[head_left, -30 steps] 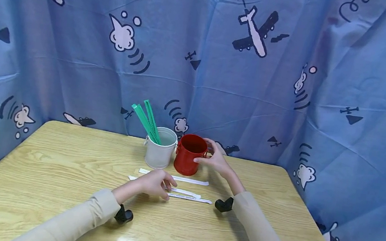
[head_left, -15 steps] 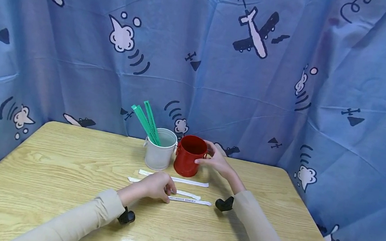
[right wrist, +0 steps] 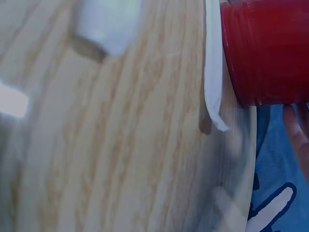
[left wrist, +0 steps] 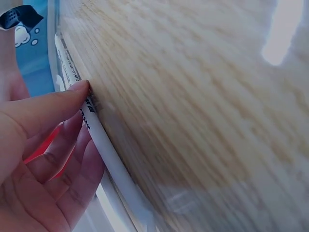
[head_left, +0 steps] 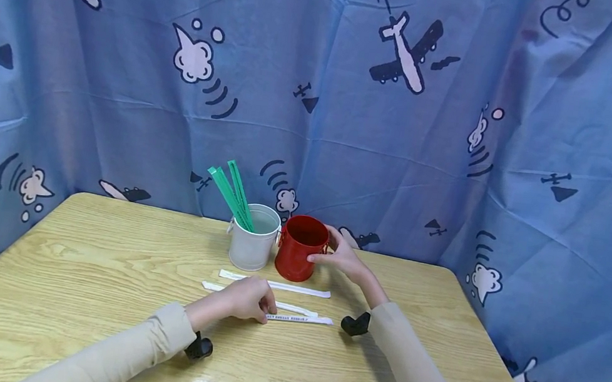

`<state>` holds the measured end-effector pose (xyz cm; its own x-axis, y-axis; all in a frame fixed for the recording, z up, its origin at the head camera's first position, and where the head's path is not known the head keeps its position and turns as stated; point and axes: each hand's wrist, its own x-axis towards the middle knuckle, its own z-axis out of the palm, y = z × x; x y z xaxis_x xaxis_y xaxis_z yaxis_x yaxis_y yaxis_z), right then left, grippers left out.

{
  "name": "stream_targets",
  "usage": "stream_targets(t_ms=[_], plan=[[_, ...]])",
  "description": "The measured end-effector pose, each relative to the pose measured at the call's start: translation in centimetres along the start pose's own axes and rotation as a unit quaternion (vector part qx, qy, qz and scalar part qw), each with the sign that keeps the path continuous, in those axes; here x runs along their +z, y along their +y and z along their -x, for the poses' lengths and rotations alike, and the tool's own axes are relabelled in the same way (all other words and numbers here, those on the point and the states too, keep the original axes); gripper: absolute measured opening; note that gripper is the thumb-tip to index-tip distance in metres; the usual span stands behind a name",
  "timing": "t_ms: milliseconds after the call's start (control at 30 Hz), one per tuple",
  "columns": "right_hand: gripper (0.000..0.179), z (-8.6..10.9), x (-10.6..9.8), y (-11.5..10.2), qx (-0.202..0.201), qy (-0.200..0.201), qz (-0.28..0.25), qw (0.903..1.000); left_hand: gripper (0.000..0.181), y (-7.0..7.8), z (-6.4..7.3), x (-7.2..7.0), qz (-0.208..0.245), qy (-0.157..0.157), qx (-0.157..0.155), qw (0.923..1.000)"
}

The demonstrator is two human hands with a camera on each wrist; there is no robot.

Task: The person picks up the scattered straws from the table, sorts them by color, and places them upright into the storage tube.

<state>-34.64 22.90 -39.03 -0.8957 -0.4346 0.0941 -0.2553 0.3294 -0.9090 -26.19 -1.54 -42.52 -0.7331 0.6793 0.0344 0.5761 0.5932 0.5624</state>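
Note:
My left hand (head_left: 249,299) pinches the nearest white paper-wrapped straw (head_left: 299,319) between thumb and fingers; printing shows on its wrapper (left wrist: 113,157) in the left wrist view. Two more white wrapped straws lie beyond it: a middle straw (head_left: 295,309), partly covered by the hand, and a far straw (head_left: 295,288). My right hand (head_left: 344,261) holds the right side of a red bucket (head_left: 293,260), thumb at the front and fingers behind. The bucket stands upright on the table. To its left is a white bucket (head_left: 248,250) with green strips (head_left: 231,196) leaning inside.
The wood-grain table (head_left: 122,258) ends just behind the buckets. A blue curtain (head_left: 274,74) with printed airplanes hangs behind and along the sides. A black wrist device (head_left: 200,348) sits below the left cuff, another black device (head_left: 355,324) beside the right cuff.
My left hand has come down onto the nearest white straw and pinched it; the straw has shifted slightly left. My right hand stays on the red bucket.

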Motion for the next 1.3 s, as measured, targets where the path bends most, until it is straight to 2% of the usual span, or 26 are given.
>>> stream_targets(t_ms=[267,500,767,867,1133,1300], plan=[[0.075,0.1,0.2,0.1,0.000,0.001,-0.003,1.0000,0.012,-0.1,0.4,-0.9,0.007,0.003,-0.004,1.0000],[0.073,-1.2,-0.2,3.0,-0.016,0.015,-0.005,0.9998,0.012,0.1,0.6,-2.4,0.007,0.015,0.013,0.9998],[0.070,-0.6,-0.1,0.7,-0.021,0.008,0.005,0.9997,0.012,0.3,0.6,-4.1,0.047,0.033,0.010,0.9983],[0.069,-0.5,-0.1,0.7,-0.023,0.006,0.006,0.9997,0.011,0.5,0.5,-4.7,0.062,0.048,0.012,0.9968],[0.073,-1.2,-0.4,3.3,-0.042,0.013,-0.007,0.9990,0.012,1.0,-0.1,-6.0,0.105,0.112,0.031,0.9876],[0.070,-1.2,-0.4,3.8,-0.026,0.013,-0.001,0.9996,0.013,1.6,-0.5,-6.7,0.129,0.138,0.018,0.9818]])
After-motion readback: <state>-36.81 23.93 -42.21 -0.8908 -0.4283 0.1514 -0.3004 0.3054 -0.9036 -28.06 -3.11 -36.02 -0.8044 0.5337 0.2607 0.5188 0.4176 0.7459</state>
